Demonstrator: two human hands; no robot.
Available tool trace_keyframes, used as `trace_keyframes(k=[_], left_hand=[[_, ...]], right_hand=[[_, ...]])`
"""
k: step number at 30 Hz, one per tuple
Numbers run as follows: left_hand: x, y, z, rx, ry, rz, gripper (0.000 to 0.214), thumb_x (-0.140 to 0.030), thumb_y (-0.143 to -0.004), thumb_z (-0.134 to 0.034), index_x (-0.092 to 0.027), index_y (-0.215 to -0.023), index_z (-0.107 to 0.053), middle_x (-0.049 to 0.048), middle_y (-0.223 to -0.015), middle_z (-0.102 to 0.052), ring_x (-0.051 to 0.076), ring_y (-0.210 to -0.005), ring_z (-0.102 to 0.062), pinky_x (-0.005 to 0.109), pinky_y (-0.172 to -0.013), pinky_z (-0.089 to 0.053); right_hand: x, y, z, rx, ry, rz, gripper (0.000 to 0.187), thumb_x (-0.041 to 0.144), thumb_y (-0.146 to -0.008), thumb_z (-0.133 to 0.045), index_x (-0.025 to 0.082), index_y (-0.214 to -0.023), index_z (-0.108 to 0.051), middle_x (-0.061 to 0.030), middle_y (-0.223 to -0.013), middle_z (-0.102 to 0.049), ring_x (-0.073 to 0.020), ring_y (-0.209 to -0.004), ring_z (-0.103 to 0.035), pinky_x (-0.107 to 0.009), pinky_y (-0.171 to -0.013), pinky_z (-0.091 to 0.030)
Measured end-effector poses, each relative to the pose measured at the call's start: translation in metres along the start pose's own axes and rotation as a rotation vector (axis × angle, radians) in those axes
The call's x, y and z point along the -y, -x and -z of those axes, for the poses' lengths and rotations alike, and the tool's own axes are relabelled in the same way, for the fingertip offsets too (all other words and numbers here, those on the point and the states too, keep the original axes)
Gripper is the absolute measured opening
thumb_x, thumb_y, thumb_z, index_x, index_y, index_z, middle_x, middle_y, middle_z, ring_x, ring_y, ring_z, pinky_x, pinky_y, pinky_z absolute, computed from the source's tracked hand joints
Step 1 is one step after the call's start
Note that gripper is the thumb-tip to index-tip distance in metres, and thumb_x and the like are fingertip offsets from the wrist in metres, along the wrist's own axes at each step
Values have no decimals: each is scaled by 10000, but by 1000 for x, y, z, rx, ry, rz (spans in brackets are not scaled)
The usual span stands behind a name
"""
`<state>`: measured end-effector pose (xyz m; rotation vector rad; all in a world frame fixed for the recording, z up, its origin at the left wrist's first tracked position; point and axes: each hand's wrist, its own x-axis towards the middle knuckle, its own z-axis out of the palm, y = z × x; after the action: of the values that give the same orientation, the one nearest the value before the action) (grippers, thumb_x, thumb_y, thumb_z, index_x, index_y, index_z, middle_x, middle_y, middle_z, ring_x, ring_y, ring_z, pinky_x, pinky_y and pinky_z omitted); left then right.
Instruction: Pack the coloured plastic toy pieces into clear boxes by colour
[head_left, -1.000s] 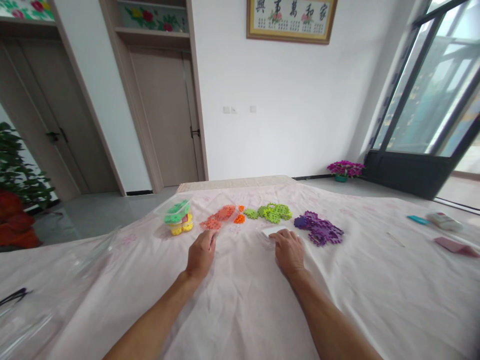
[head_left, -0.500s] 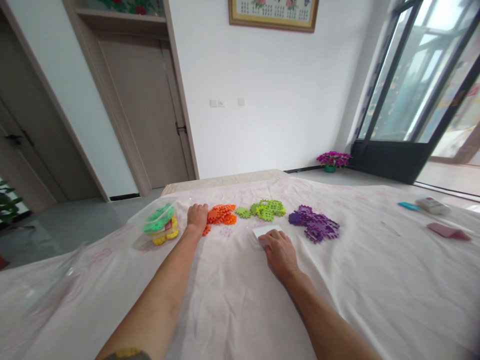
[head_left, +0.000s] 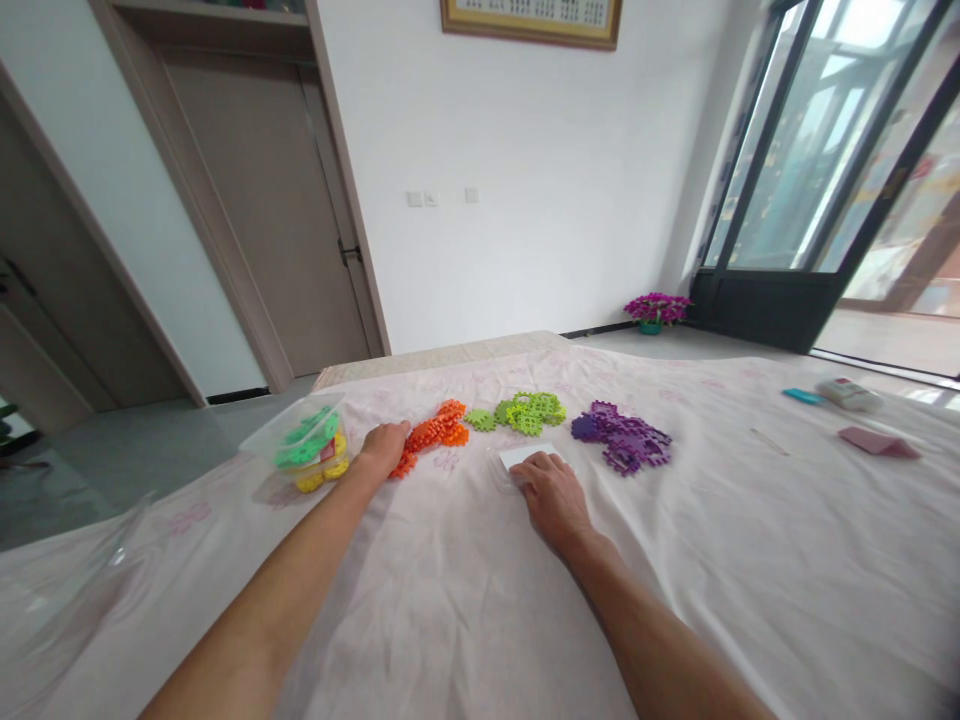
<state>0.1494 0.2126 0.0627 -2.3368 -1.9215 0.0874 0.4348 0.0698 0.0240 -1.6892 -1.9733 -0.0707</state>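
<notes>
My left hand (head_left: 384, 450) lies at the left end of a pile of orange toothed plastic pieces (head_left: 435, 432). Its fingers are closed over the end pieces, with the fingertips partly hidden. Just to its left stands a clear plastic box (head_left: 262, 428) holding green pieces (head_left: 309, 438) and yellow pieces (head_left: 309, 482). My right hand (head_left: 553, 495), fingers curled, grips the near edge of a flat white card (head_left: 517, 456) with clear plastic around it. Behind that hand are light green pieces (head_left: 532, 412), and to its right purple pieces (head_left: 626, 440).
A pale, wrinkled cloth (head_left: 450, 580) covers the table. At the right lie a pink folded item (head_left: 877, 442), a white packet (head_left: 849, 393), a blue item (head_left: 802, 396) and a thin stick (head_left: 770, 441). Clear plastic sheeting (head_left: 82, 580) lies at the left edge.
My left hand has shifted slightly left and nearer, and the orange pile now stretches further towards it. My right hand stays on the white card. The whole view has turned slightly.
</notes>
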Motion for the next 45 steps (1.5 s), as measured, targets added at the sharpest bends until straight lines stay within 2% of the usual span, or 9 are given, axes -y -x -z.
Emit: trace_keyframes(k=[4,7,12,16,19,23,33,40,45], left_hand=[[-8,32,3,-2,-7,-64,346,-343,-924,-566,-160,-1218,-557,90,-1178,-610,208,-1013,-620,418,-861,-537],[-17,62,4,-12,-6,-112,302,-132,-938,-446,-189,-1212,-560,118,-983,-681,214,-975,-650,335,-833,-512],[-33,109,4,-32,1,-189,432,0,-863,-402,-209,-1205,-562,102,-977,-693,202,-951,-658,301,-831,-489],[-25,132,7,-106,13,-205,521,17,-857,-381,-223,-1300,-516,93,-1056,-679,190,-1058,-615,296,-928,-449],[-6,138,11,-215,-23,-116,506,-10,-885,-367,-217,-1327,-500,101,-1066,-675,196,-1045,-608,304,-925,-447],[13,130,13,-193,-108,-48,437,-41,-910,-344,-189,-1273,-537,116,-982,-681,239,-976,-624,349,-863,-471],[-2,99,2,-100,-54,-22,366,-24,-899,-337,-148,-1162,-559,152,-968,-691,235,-980,-654,335,-829,-499],[-11,130,16,-50,69,-108,419,-58,-905,-371,-255,-1240,-529,48,-986,-715,143,-894,-682,221,-751,-488],[-3,153,30,-162,20,7,420,-120,-959,-303,-241,-1311,-496,105,-1034,-701,201,-938,-677,273,-747,-499]], right_hand=[[1,1,2,18,8,-9,298,129,-843,-537,287,-1023,-714,-32,-1027,-639,-189,-991,-500,-283,-855,-316],[2,1,3,27,7,-9,301,117,-835,-535,283,-1010,-714,-29,-1030,-640,-186,-990,-497,-279,-854,-314],[2,0,3,17,-6,-15,328,82,-808,-531,278,-986,-724,-29,-1025,-645,-188,-991,-501,-278,-865,-317],[-1,1,2,-40,4,-25,357,90,-823,-526,285,-1051,-720,-30,-1043,-647,-185,-992,-506,-282,-881,-323],[-2,1,1,-85,22,-47,351,114,-851,-520,277,-1094,-713,-40,-1071,-646,-188,-1004,-506,-288,-893,-327],[-3,-1,0,-68,31,-45,341,114,-842,-536,277,-1076,-722,-42,-1072,-651,-192,-1007,-509,-287,-893,-332],[-7,-1,-2,-56,-5,-14,359,89,-810,-535,277,-1042,-733,-43,-1043,-664,-198,-985,-525,-289,-868,-351],[-8,-2,-4,-194,-22,-2,313,90,-826,-538,266,-995,-733,-33,-1000,-666,-192,-965,-523,-294,-860,-342],[-7,1,-3,-364,-29,10,239,192,-907,-510,245,-1019,-714,-43,-997,-671,-198,-965,-524,-308,-877,-334]])
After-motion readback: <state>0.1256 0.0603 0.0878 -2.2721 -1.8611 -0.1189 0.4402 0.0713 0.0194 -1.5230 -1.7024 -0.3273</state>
